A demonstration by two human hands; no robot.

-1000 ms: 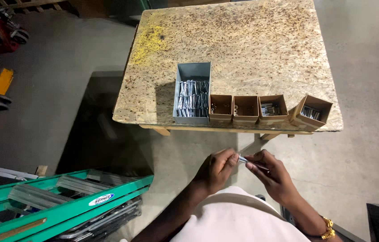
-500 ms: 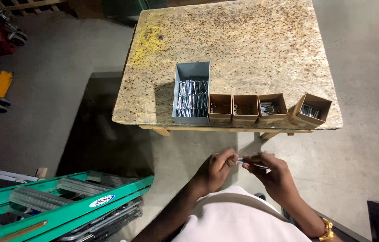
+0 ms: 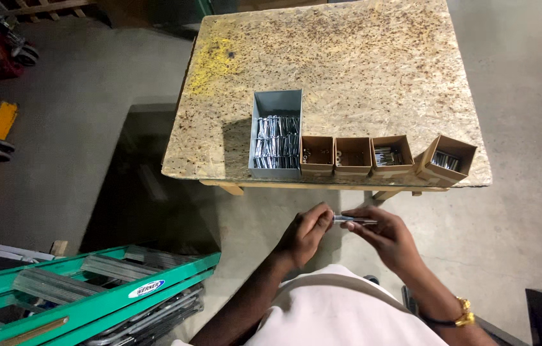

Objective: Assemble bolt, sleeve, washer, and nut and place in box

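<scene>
While we hold the thin metal bolt [image 3: 355, 220] level, long axis running left to right, our left hand [image 3: 306, 232] pinches its left end and our right hand [image 3: 386, 238] its right; fingers hide both ends. Farther off, on the table [image 3: 361, 70], sit the grey bin [image 3: 275, 134] and brown boxes [image 3: 353, 156]

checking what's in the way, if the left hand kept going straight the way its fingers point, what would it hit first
The left hand points rightward along the small metal bolt pinched between both hands, so it would likely meet the right hand first, whose fingertips already grip the same piece. Nothing else lies between them.
</scene>
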